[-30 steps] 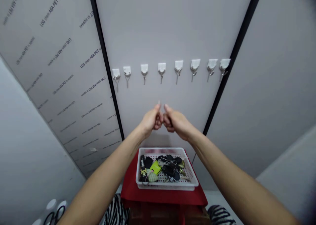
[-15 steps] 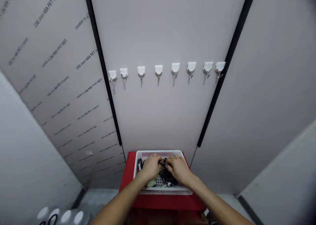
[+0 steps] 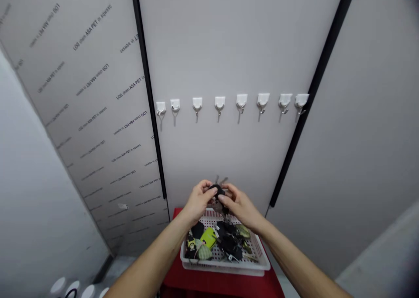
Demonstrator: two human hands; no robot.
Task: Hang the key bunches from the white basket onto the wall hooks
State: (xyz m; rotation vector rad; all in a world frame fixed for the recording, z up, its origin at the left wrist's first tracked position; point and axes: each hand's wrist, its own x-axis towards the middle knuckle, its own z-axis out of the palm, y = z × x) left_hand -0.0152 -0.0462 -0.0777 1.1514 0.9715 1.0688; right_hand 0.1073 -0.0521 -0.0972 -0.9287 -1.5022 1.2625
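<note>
Above the back part of the basket, my left hand (image 3: 197,198) and my right hand (image 3: 236,200) are closed on a bunch of keys (image 3: 216,190) between them. It has a round black piece under the thumbs; metal blades point up past the fingertips and more pieces dangle below, partly hidden by the fingers. Under the hands lies a white perforated plastic basket (image 3: 225,269). Inside it are a yellow-green item (image 3: 208,238), a pale green checked pouch (image 3: 203,251), several black key-like items (image 3: 229,243) and an olive item (image 3: 242,231).
A red stand (image 3: 225,285) carries the basket. On the pale wall panel ahead is a row of several white hooks (image 3: 220,102), between two black vertical strips (image 3: 149,88). White-capped containers (image 3: 73,287) stand at the lower left.
Both hands have risen out of the basket with the bunch of keys. The basket's contents show more now. The view has tilted and shifted slightly, so the hooks sit lower and further right.
</note>
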